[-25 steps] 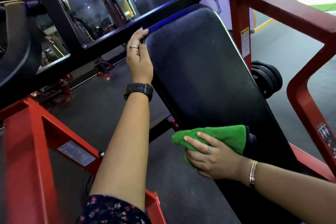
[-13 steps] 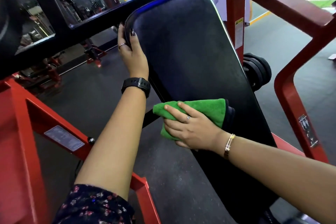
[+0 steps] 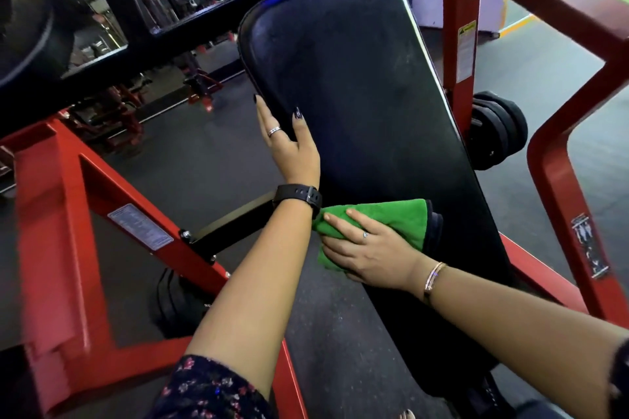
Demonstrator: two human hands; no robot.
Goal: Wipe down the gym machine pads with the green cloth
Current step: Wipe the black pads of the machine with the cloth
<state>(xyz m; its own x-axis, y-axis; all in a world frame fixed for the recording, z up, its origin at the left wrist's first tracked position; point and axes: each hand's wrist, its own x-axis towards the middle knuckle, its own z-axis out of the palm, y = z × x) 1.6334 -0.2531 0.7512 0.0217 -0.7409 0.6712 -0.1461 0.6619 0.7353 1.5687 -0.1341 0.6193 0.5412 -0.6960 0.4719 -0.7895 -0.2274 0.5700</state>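
Observation:
A long black back pad (image 3: 357,78) of a red-framed gym machine slopes away from me in the middle of the view. My right hand (image 3: 367,252) presses a folded green cloth (image 3: 398,218) against the pad's left side about halfway down. My left hand (image 3: 289,143) grips the pad's left edge just above the cloth, thumb on the face and fingers behind. A black watch sits on my left wrist.
Red frame tubes (image 3: 558,180) rise to the right of the pad, and a red triangular frame (image 3: 68,197) stands to the left. Black weight plates (image 3: 493,129) hang behind the pad on the right. A black crossbar (image 3: 136,51) runs across the top left. Dark rubber floor lies below.
My left hand slid down the pad's left edge from the top corner to just above the cloth. The view shifted, and the right hand kept the cloth on the pad's left side.

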